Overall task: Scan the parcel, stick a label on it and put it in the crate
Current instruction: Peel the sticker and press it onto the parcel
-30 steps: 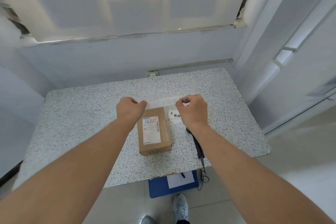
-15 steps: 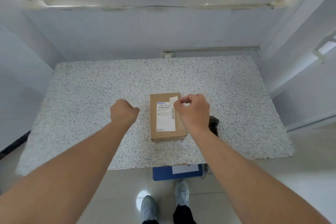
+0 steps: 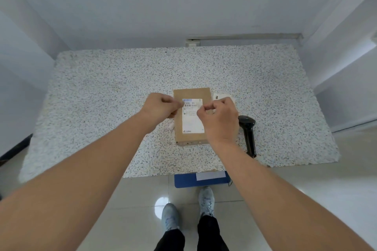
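I see the brown cardboard parcel [image 3: 191, 116] lying flat on the speckled table [image 3: 122, 79], directly under both sets of fingertips. My left hand [image 3: 161, 106] sits at the parcel's left edge, its fingers curled in with thumb and forefinger pinched together; whether anything is caught between them I cannot tell. My right hand [image 3: 219, 117] covers the parcel's right side, its fingers likewise curled and pinched at the tips, over the right edge of the white shipping label [image 3: 191, 120] printed on the parcel top. I cannot tell whether that pinch holds a sticker. The two pinches face each other across the label's upper part, close but apart. Just beyond the right knuckles a small white slip with black print [image 3: 221, 97] lies on the table. To the right of the right wrist rests a black handheld scanner [image 3: 247, 128]. Below the table's near edge, a blue crate [image 3: 185, 181] sits on the floor.
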`<state>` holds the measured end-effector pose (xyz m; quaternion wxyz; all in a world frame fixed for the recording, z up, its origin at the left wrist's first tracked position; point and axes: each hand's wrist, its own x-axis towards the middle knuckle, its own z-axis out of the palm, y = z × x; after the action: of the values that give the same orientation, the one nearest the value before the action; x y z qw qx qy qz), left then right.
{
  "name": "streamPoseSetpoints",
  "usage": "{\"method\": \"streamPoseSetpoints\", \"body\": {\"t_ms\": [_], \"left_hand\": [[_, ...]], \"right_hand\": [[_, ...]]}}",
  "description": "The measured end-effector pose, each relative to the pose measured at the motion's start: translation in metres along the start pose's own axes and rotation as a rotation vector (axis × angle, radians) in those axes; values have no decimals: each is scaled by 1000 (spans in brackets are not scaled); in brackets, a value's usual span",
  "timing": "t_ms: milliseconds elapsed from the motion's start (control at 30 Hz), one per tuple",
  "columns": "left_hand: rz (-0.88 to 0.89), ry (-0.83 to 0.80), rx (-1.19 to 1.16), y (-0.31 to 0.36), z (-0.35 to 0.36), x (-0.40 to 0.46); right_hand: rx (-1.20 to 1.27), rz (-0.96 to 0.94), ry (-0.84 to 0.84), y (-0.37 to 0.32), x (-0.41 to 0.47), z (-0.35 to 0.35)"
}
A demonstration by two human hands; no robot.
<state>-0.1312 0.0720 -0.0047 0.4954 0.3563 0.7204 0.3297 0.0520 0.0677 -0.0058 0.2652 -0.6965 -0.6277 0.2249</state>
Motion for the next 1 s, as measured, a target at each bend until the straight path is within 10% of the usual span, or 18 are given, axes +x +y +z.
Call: {"method": "streamPoseSetpoints", "body": {"t_ms": [633, 1000], "left_hand": [[7, -116, 247, 56, 22, 6], [112, -154, 546, 47, 19, 21]], "right_hand": [[-89, -258, -159, -4, 13, -17], [67, 69, -105, 21, 34, -11]]}}
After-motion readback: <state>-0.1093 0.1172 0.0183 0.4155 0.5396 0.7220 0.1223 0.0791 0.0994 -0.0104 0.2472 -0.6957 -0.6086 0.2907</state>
